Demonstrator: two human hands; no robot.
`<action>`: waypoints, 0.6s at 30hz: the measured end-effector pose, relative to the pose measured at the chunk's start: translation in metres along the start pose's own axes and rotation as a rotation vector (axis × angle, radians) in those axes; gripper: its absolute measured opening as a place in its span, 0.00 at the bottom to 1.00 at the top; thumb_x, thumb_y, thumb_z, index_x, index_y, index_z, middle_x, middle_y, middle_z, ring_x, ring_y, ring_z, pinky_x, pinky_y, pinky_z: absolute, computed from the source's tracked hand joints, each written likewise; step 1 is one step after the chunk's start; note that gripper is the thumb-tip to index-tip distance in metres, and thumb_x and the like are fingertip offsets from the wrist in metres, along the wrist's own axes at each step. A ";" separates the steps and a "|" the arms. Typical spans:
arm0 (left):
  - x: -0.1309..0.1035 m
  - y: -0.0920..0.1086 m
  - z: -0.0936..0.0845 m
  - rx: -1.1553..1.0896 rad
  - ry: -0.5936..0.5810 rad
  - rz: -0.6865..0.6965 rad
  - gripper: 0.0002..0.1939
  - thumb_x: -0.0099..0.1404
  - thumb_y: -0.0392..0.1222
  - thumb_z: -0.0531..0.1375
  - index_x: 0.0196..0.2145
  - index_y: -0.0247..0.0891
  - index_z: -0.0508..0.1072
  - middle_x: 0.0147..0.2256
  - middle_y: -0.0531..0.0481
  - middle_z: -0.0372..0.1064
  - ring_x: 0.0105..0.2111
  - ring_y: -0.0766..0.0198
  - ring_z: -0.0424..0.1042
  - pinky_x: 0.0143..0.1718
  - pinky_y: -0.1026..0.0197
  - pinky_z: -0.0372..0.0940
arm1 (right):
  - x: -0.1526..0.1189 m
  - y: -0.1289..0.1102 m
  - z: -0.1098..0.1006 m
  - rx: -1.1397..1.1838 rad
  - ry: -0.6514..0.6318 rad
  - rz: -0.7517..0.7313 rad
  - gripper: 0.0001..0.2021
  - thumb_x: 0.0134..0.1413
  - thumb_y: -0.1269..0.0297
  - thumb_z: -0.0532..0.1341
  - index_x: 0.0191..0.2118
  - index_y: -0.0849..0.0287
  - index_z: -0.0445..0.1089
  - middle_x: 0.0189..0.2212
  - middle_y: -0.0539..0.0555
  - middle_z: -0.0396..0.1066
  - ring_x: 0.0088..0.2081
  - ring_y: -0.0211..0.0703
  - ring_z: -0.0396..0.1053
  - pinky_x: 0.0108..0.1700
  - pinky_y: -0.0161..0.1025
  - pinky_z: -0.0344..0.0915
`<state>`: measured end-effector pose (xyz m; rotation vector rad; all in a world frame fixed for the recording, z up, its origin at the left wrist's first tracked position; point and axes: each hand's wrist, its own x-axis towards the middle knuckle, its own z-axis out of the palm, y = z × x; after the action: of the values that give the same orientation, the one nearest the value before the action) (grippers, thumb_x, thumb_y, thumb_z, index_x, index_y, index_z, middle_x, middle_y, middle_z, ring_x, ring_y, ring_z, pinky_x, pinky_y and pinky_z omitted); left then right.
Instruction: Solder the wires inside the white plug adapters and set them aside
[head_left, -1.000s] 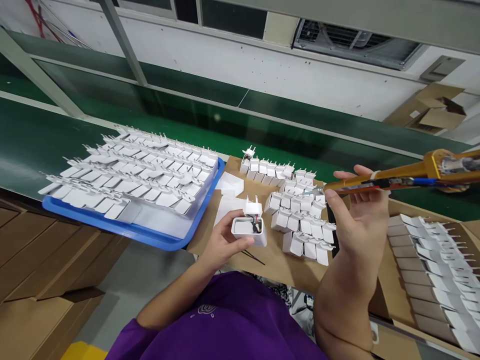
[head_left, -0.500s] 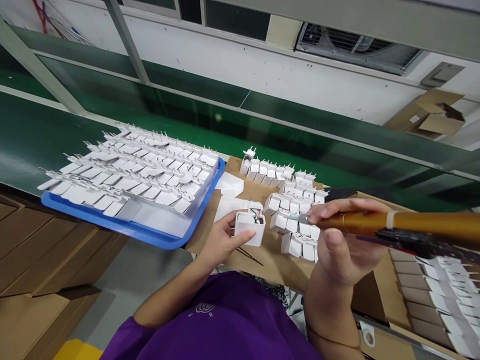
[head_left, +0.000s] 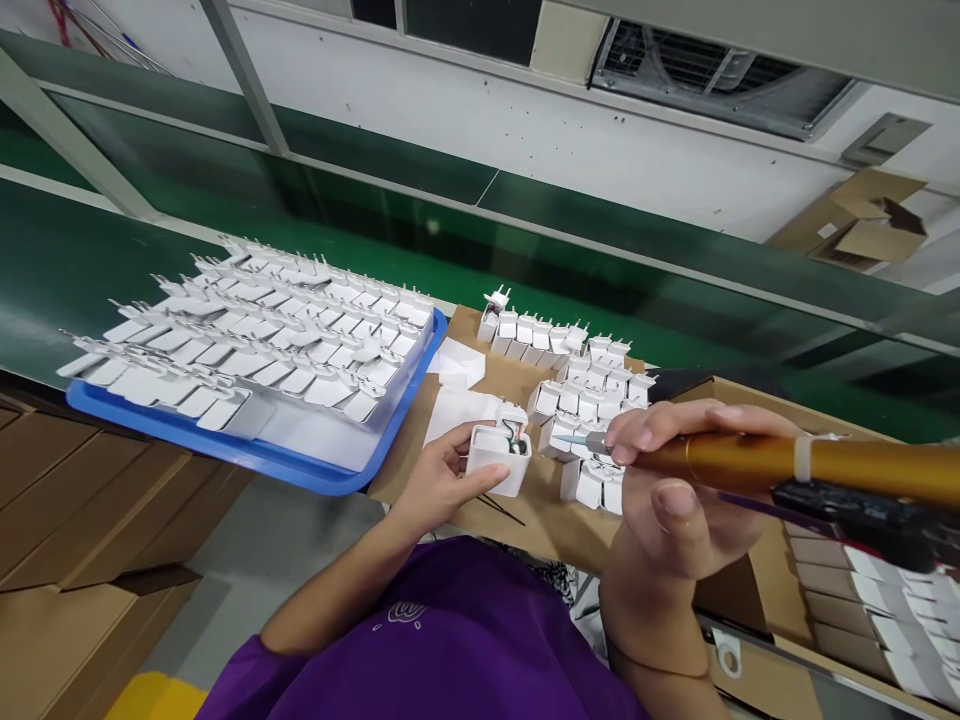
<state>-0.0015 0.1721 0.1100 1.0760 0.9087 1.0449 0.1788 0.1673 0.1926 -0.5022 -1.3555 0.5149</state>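
Observation:
In the head view my left hand (head_left: pixel 444 482) grips a white plug charger housing (head_left: pixel 498 462), thumb in front and fingers behind. Its top is open, and coloured wires and a bit of circuit board show inside. My right hand (head_left: pixel 675 490) is wrapped round a gold cylindrical tool (head_left: pixel 735 455), with a black part strapped under it. The tool's slim pale tip points left, to the right of the housing and apart from it. Behind that tip, rows of white plug chargers (head_left: pixel 592 400) stand on the brown cardboard (head_left: pixel 465 515).
To the left, a blue tray (head_left: pixel 352 484) bears rows of white chargers (head_left: pixel 285 340) with pins up. A cardboard box (head_left: pixel 772 590) on the right holds more white units. Thin black strips (head_left: pixel 501 510) lie near the cardboard's front edge. Brown boxes (head_left: pixel 90 510) are stacked at lower left.
The tool in my right hand has shifted slightly, its tip a little further left and lower. My left hand still holds the housing in nearly the same place. The view has moved slightly.

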 end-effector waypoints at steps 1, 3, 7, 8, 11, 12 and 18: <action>0.000 -0.001 0.000 0.021 0.000 0.012 0.22 0.51 0.45 0.69 0.44 0.36 0.76 0.39 0.46 0.79 0.39 0.56 0.77 0.39 0.60 0.71 | 0.000 0.000 0.000 0.005 0.002 -0.002 0.18 0.51 0.71 0.66 0.49 0.59 0.66 0.32 0.50 0.69 0.29 0.39 0.68 0.32 0.42 0.68; 0.000 -0.004 0.000 0.116 0.019 0.043 0.22 0.52 0.45 0.69 0.45 0.36 0.76 0.41 0.46 0.78 0.40 0.56 0.76 0.40 0.60 0.71 | 0.000 0.000 0.001 0.014 0.001 0.000 0.18 0.52 0.69 0.66 0.49 0.58 0.66 0.32 0.50 0.69 0.29 0.38 0.68 0.31 0.41 0.68; 0.004 -0.010 0.002 0.429 0.127 0.184 0.20 0.54 0.43 0.68 0.46 0.38 0.76 0.41 0.47 0.78 0.39 0.58 0.76 0.41 0.60 0.70 | -0.001 -0.001 0.006 -0.002 0.002 -0.017 0.19 0.51 0.66 0.67 0.49 0.55 0.66 0.30 0.49 0.69 0.25 0.37 0.66 0.27 0.41 0.68; 0.005 -0.010 0.003 0.488 0.133 0.245 0.19 0.55 0.42 0.67 0.46 0.39 0.76 0.40 0.48 0.78 0.38 0.59 0.76 0.40 0.61 0.70 | -0.001 -0.002 0.007 -0.014 0.009 -0.034 0.19 0.51 0.65 0.68 0.49 0.54 0.66 0.30 0.49 0.69 0.24 0.37 0.66 0.26 0.40 0.68; 0.008 -0.007 0.006 0.600 0.089 0.434 0.19 0.57 0.38 0.66 0.48 0.40 0.75 0.39 0.48 0.78 0.38 0.60 0.76 0.38 0.62 0.70 | -0.003 -0.003 0.011 -0.036 0.032 -0.047 0.19 0.52 0.64 0.67 0.49 0.53 0.66 0.30 0.48 0.69 0.23 0.36 0.65 0.25 0.39 0.67; 0.009 -0.005 0.007 0.628 0.075 0.480 0.20 0.57 0.37 0.66 0.49 0.41 0.74 0.39 0.48 0.77 0.38 0.61 0.76 0.38 0.63 0.70 | -0.004 -0.004 0.012 -0.032 0.034 -0.032 0.19 0.52 0.64 0.67 0.49 0.53 0.65 0.30 0.48 0.69 0.23 0.35 0.65 0.25 0.39 0.67; 0.010 0.008 0.012 0.734 0.018 0.602 0.23 0.58 0.33 0.66 0.51 0.42 0.72 0.39 0.49 0.77 0.38 0.61 0.75 0.39 0.62 0.70 | -0.008 -0.006 0.008 0.004 0.003 0.026 0.18 0.54 0.69 0.65 0.50 0.53 0.64 0.32 0.48 0.69 0.25 0.35 0.65 0.26 0.37 0.65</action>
<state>0.0110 0.1801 0.1203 2.0438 1.0397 1.2321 0.1699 0.1582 0.1913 -0.5174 -1.3461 0.5382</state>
